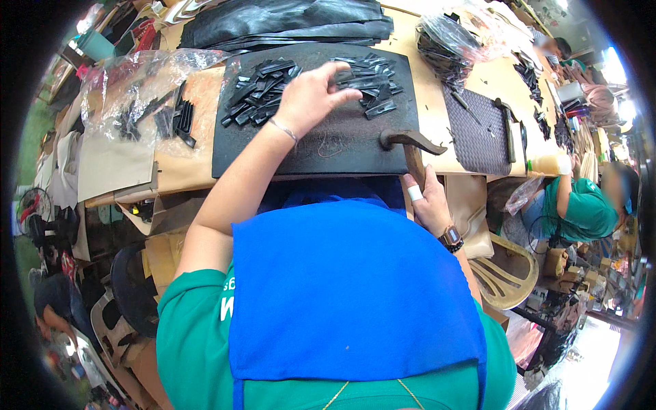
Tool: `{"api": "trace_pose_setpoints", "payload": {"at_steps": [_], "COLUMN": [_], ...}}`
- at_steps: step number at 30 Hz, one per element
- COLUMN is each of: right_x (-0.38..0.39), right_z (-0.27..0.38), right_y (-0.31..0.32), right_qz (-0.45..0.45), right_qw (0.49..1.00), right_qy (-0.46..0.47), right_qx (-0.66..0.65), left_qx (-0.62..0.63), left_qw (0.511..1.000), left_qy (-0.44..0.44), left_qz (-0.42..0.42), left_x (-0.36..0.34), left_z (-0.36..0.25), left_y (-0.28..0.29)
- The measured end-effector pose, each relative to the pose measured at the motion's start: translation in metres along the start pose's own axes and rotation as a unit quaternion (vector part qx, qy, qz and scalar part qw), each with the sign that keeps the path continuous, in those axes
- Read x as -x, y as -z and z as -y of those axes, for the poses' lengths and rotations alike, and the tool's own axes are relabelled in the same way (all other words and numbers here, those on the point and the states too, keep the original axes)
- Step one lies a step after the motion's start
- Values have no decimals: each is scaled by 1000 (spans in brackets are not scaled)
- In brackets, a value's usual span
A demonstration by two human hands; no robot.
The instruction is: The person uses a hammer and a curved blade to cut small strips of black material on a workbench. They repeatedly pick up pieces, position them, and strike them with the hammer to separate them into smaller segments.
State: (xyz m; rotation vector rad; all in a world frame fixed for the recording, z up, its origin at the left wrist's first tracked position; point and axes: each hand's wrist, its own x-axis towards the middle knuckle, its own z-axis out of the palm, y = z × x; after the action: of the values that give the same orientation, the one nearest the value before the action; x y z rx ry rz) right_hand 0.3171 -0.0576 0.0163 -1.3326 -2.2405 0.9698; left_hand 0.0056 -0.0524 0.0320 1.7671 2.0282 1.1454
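My left hand (311, 99) reaches over a black work board (273, 160), thumb and fingers apart, with nothing seen between them. Beside its fingertips lies a pile of short black folded strips (372, 82). A second heap of the same black strips (253, 96) is on the board's left half, partly behind the hand. At the table's front edge my right hand (432, 205), with a white wrap on its thumb, grips the wooden handle of a hammer (413, 140). The hammer's curved dark metal head rests over the board's right front corner.
Stacked black sheets (287, 24) lie behind the board. A clear plastic bag (444, 48) of black pieces stands at back right, a clear plastic sheet (130, 89) at left. Tools lie on a dark textured mat (478, 137). Another person (588, 205) works at far right.
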Motion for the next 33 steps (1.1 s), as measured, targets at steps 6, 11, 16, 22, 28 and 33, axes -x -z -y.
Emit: {"api": "trace_pose_setpoints", "payload": {"at_steps": [6, 11, 16, 22, 28, 33], "right_x": [-1, -2, -2, -2, -1, 0], "right_z": [-11, -13, -17, -10, -16, -14], "right_y": [-7, -10, -14, -12, -13, -14], "right_qz": [6, 13, 2, 8, 3, -8], "right_qw": [1000, 998, 998, 998, 998, 998], "right_qy": [7, 13, 8, -9, -7, 14], "right_qx": [-16, -66, -56, -56, -55, -53], "left_qx": [-204, -212, -185, -46, 108, 319], "left_qw": [973, 970, 980, 987, 993, 946], "left_qy": [31, 59, 8, -39, -25, 2], "left_qz": [102, 102, 68, 150, 32, 51], "left_x": [20, 57, 54, 37, 23, 26], "left_z": [35, 44, 37, 9, 26, 28], "left_y": [59, 74, 55, -6, -28, -31]}}
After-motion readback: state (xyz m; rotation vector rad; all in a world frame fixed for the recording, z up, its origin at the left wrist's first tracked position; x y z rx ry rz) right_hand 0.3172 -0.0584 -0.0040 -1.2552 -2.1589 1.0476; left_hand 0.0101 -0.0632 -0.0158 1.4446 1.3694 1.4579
